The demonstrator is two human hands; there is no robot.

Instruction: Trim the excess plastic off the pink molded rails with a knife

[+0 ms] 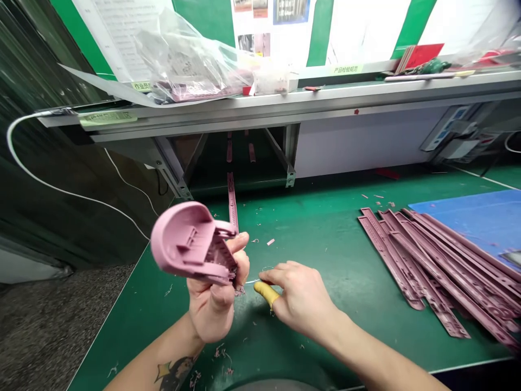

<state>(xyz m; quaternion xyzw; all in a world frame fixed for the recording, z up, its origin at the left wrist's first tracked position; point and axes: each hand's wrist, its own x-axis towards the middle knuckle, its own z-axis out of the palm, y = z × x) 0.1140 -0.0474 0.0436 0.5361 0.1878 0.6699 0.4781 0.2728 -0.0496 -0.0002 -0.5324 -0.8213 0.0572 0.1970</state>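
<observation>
My left hand (215, 309) is wrapped round a pink molded plastic part (183, 239), raised above the table with its wide rounded end toward the upper left. The inside of that part shows ribs and a slot. To its right, my right hand (301, 293) pinches a thin blade-like metal tool (252, 282), whose tip points at the part's near edge. A yellow finger cot (266, 294) covers the right thumb. The tool's handle is hidden in the fingers. Pink shavings (240, 291) cling beside my left hand, close to the tip.
Long pink plastic strips (435, 266) lie piled at the right, partly over a blue sheet (468, 212). One strip (232, 201) lies beyond my left hand, by a dark chute (211, 179). Scraps dot the green table (325, 233). A metal shelf (244, 111) crosses above, holding plastic bags (191, 60).
</observation>
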